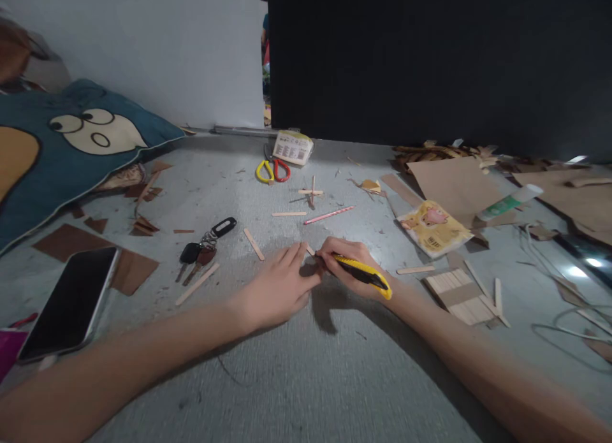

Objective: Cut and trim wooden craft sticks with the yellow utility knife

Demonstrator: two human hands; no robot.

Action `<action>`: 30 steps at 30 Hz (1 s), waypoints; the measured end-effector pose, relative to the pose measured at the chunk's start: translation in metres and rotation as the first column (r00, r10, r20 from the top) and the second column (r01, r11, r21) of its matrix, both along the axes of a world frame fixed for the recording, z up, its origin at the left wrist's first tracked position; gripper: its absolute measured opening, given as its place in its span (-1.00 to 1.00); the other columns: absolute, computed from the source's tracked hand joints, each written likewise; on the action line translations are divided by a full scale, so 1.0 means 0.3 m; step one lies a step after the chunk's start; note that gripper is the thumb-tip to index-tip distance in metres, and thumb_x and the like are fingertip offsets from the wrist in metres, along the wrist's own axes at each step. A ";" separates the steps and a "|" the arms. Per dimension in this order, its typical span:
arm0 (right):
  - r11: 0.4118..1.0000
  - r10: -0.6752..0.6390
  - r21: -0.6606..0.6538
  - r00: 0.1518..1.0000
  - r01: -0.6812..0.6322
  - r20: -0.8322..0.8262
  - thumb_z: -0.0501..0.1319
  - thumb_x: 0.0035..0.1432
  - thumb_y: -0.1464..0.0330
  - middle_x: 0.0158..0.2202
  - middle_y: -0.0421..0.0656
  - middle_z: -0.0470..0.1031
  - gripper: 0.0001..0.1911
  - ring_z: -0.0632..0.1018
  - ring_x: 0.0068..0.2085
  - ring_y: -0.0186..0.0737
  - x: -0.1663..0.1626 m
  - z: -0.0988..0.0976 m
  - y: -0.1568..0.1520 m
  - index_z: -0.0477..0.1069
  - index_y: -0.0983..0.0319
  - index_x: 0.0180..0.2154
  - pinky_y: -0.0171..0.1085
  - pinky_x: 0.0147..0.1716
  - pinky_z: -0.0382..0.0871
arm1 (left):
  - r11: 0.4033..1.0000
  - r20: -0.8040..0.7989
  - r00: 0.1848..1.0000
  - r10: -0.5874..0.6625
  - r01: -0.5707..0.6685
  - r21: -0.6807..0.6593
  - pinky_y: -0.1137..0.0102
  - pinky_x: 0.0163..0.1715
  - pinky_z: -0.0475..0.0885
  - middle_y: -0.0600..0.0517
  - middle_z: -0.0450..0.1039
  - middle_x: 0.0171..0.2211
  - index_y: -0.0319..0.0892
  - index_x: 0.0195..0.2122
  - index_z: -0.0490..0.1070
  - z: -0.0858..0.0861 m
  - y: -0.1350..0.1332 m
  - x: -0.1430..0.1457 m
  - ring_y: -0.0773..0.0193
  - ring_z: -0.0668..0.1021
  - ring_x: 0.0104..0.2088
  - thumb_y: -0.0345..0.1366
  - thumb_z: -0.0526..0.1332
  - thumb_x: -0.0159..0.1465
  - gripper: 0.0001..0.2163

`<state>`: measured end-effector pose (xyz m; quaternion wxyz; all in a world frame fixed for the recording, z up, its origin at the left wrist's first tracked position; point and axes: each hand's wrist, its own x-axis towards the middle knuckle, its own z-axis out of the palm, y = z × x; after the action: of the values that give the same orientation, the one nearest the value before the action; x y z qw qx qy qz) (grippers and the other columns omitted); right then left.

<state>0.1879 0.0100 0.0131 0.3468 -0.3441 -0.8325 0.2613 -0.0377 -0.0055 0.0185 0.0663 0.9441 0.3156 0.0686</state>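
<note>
My right hand (348, 264) is closed around a yellow and black utility knife (363, 274), its butt end pointing back toward my wrist. The blade end is hidden by my fingers. My left hand (282, 280) lies low on the grey surface, fingers pressing down on a small wooden craft stick (310, 250). Only a short piece of that stick shows between the two hands, close to the knife's front. Beyond my hands lie a pink pencil (329, 215), another craft stick (289, 214) and a small crossed-stick piece (312, 192).
Left are keys (203, 252), a phone (71, 303), brown scraps and a blue pillow (95, 130). Scissors (273, 170) lie ahead. Right are a yellow packet (433, 229), a glue stick (509, 203), cardboard (454, 181) and a banded stick bundle (459, 295). A black panel (430, 60) stands behind.
</note>
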 end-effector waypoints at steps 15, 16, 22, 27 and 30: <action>0.833 -0.204 -0.553 0.942 0.024 -0.266 0.23 0.33 0.10 -0.58 -0.27 0.44 -0.69 0.42 -0.57 -0.30 0.009 -0.008 0.054 0.42 0.17 -0.36 -0.30 -0.53 0.28 | 0.999 -0.091 0.996 0.004 0.000 0.042 -0.17 0.25 0.38 -0.33 0.20 0.42 -0.15 0.19 0.48 0.030 -0.004 0.011 -0.34 0.32 0.39 -0.34 0.22 0.42 -0.68; 0.808 -0.217 -0.589 0.935 0.011 -0.280 0.25 0.31 0.11 -0.58 -0.25 0.47 -0.70 0.45 -0.56 -0.29 0.007 -0.005 0.059 0.42 0.17 -0.37 -0.30 -0.53 0.30 | 0.999 -0.079 0.997 0.002 0.001 0.038 -0.17 0.25 0.38 -0.33 0.19 0.42 -0.15 0.19 0.48 0.029 -0.004 0.012 -0.33 0.32 0.39 -0.35 0.23 0.41 -0.67; 0.675 -0.304 -0.735 0.882 -0.068 -0.361 0.34 0.18 0.19 -0.50 -0.19 0.55 -0.73 0.55 -0.52 -0.25 -0.006 0.012 0.078 0.39 0.19 -0.43 -0.27 -0.49 0.44 | 1.000 -0.082 0.997 0.005 -0.005 0.004 -0.14 0.29 0.34 -0.34 0.17 0.44 -0.17 0.26 0.44 0.026 -0.002 0.014 -0.32 0.32 0.39 -0.33 0.25 0.41 -0.61; 0.609 -0.379 -0.788 0.841 -0.088 -0.387 0.41 0.08 0.23 -0.48 -0.15 0.59 -0.78 0.54 -0.53 -0.27 -0.005 -0.009 0.092 0.49 0.21 -0.44 -0.28 -0.51 0.44 | 1.000 -0.073 0.997 0.013 -0.013 0.004 -0.11 0.32 0.30 -0.32 0.15 0.46 -0.15 0.33 0.39 0.017 0.000 0.010 -0.29 0.30 0.41 -0.31 0.24 0.41 -0.55; 0.587 -0.403 -0.805 0.829 -0.091 -0.388 0.42 0.06 0.23 -0.49 -0.13 0.60 -0.79 0.53 -0.54 -0.28 0.001 -0.017 0.099 0.55 0.23 -0.44 -0.30 -0.52 0.42 | 1.000 -0.056 0.998 -0.003 0.004 0.018 -0.14 0.31 0.31 -0.34 0.16 0.45 -0.16 0.34 0.38 0.009 0.001 0.008 -0.31 0.30 0.40 -0.30 0.22 0.43 -0.55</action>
<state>0.1881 0.0398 0.0079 0.3957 -0.4497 -0.4601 0.6554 -0.0354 -0.0052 0.0213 0.0489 0.9468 0.3149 0.0450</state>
